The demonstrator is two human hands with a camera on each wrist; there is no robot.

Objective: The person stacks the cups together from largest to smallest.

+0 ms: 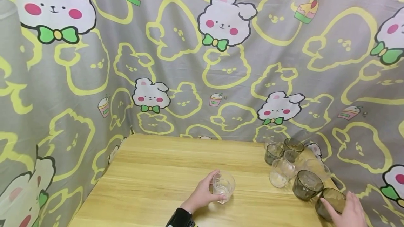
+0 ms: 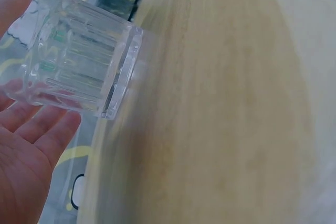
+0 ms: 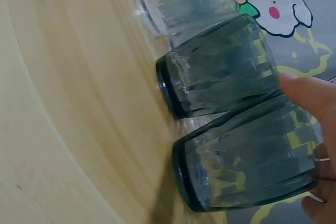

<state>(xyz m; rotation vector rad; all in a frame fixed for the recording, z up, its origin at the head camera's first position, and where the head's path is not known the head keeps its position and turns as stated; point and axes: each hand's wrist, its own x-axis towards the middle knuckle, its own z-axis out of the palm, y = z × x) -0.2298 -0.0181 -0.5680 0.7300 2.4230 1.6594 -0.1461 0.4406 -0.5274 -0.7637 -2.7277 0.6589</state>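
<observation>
Fingers of the left hand [image 1: 202,194] curled around an upright clear glass [image 1: 223,186] mid-tabletop [image 1: 157,171], while the right hand [image 1: 348,213] cupped a smoky glass [image 1: 331,202] at the near right edge.

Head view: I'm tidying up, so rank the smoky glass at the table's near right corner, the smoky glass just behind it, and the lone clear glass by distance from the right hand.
1. Corner smoky glass, under the right hand.
2. Second smoky glass, just behind.
3. Lone clear glass, mid-table, in the left hand.

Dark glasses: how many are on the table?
4. Two at the back of the cluster, one nearer, one under the right hand. Others may be hidden behind clear glasses.
</observation>
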